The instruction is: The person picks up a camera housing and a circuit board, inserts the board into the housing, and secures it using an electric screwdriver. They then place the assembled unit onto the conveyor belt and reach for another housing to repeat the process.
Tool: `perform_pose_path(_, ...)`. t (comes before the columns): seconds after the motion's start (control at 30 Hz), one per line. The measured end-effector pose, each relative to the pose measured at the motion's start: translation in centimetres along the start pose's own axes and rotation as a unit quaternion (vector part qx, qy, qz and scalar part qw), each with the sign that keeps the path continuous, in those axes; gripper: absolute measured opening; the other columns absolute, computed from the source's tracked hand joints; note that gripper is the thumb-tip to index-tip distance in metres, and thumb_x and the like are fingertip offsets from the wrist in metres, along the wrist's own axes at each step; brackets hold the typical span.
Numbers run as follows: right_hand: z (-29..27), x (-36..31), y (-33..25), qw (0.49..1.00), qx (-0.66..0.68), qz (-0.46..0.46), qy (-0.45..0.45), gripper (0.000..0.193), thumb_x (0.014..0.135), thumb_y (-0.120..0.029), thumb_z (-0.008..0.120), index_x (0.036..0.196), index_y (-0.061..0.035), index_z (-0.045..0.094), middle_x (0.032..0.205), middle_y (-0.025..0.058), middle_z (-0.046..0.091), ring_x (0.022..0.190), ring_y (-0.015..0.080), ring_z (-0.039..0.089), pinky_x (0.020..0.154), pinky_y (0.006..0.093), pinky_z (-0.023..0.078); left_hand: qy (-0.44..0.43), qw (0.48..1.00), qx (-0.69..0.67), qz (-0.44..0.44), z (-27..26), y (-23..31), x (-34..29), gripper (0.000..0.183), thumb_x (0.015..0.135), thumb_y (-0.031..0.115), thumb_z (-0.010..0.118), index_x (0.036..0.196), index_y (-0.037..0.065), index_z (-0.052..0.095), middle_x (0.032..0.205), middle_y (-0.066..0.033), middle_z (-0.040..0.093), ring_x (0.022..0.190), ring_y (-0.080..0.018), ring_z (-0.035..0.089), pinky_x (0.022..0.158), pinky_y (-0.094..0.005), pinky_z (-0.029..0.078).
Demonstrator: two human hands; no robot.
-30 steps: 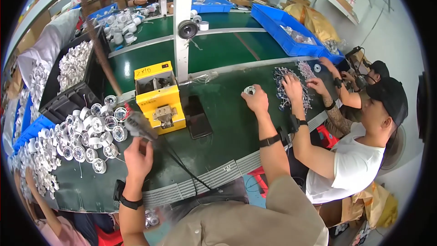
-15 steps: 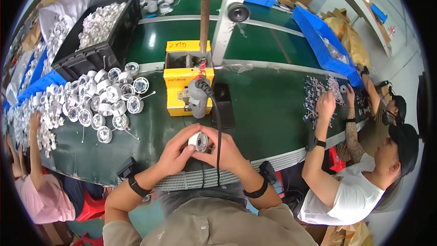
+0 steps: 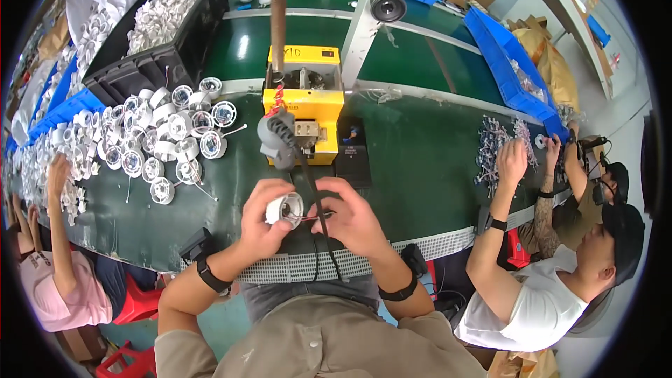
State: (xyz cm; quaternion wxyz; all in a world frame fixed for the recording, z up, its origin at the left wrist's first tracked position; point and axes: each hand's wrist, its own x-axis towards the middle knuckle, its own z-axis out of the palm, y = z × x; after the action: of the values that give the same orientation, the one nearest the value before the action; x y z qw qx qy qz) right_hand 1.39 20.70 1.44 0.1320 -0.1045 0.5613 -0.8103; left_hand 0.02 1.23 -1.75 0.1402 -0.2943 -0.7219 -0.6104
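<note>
Own hands: two, left hand (image 3: 264, 218) and right hand (image 3: 355, 222). White round housing (image 3: 277, 211) held: one; thin wires (image 3: 305, 218) too fine to count. Hanging grey tool (image 3: 276, 141): one. Yellow machine (image 3: 320, 103): one. Flat black box (image 3: 352, 159): one. Heaped housings (image 3: 179, 126) on worktop (image 3: 413, 168): over twenty, overlapping, no exact tally. Black crate (image 3: 143, 82): one. Black caps (image 3: 623, 238), right side: two.

The round housing (image 3: 278, 211) at lower centre looks like smooth white plastic, its thin wires (image 3: 306, 218) plastic-coated. At centre, the yellow machine (image 3: 327, 108) has a smooth painted-looking casing and a bare metal block (image 3: 306, 130). The counter (image 3: 420, 161) looks smooth, faintly shiny; the upper-left crate (image 3: 143, 80) is matt black plastic, the upper-right tray (image 3: 500, 59) smooth blue plastic.
</note>
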Motion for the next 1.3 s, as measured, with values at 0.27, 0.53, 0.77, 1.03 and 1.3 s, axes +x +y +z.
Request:
perform_pose_path(0.27,-0.2,-1.4,2.2,0.995,0.060,-0.038,0.064,0.023,0.084,0.007,0.065,0.106,0.0037,0.060,0.092,0.0111,0.065,0.071,0.0119,0.060,0.060,0.0237,0.049,0.034,0.964,-0.219,-0.147,-0.2,-0.5,-0.5,0.065,0.082,0.054,0.068,0.115,-0.001,0.055,0.119,-0.0150,0.058,0.107,-0.0201,0.057,0.091,-0.0333,0.046)
perform_pose_path(0.53,0.8,-1.5,2.1,0.991,0.024,-0.083,0.106,0.019,0.085,0.009,0.061,0.103,0.0054,0.057,0.083,0.0128,0.063,0.069,0.0187,0.065,0.058,0.0300,0.056,-0.131,0.928,-0.305,-0.171,-0.2,-0.9,0.6,0.094,0.080,0.074,0.050,0.131,-0.005,0.046,0.132,-0.0174,0.051,0.118,-0.0241,0.053,0.100,-0.0375,0.042)
perform_pose_path(0.77,1.0,-1.6,1.3,0.985,-0.119,-0.077,0.095,0.021,0.083,0.008,0.067,0.104,0.0060,0.065,0.090,0.0096,0.066,0.078,0.0144,0.065,0.071,0.0252,0.055,-0.071,0.832,-0.500,-0.231,-0.2,-0.7,0.6,0.075,0.089,0.049,0.061,0.141,0.001,0.037,0.128,-0.0133,0.054,0.113,-0.0185,0.055,0.097,-0.0334,0.045)
perform_pose_path(1.03,2.3,-0.8,2.3,0.978,-0.120,-0.085,0.145,0.023,0.081,0.004,0.071,0.104,0.0031,0.068,0.091,0.0086,0.069,0.078,0.0119,0.065,0.071,0.0235,0.053,-0.043,0.779,-0.558,-0.284,0.4,-1.7,0.3,0.046,0.089,0.040,0.065,0.117,0.007,0.050,0.120,-0.0131,0.058,0.110,-0.0213,0.058,0.094,-0.0350,0.048)
perform_pose_path(1.3,2.5,-1.0,1.9,0.924,-0.316,-0.143,0.159,0.019,0.076,0.005,0.074,0.095,0.0045,0.069,0.085,0.0076,0.069,0.077,0.0111,0.063,0.070,0.0231,0.050,-0.057,0.808,-0.513,-0.285,0.8,-1.9,-0.2,0.067,0.077,0.054,0.071,0.116,0.004,0.050,0.109,-0.0064,0.059,0.103,-0.0163,0.059,0.089,-0.0311,0.049)
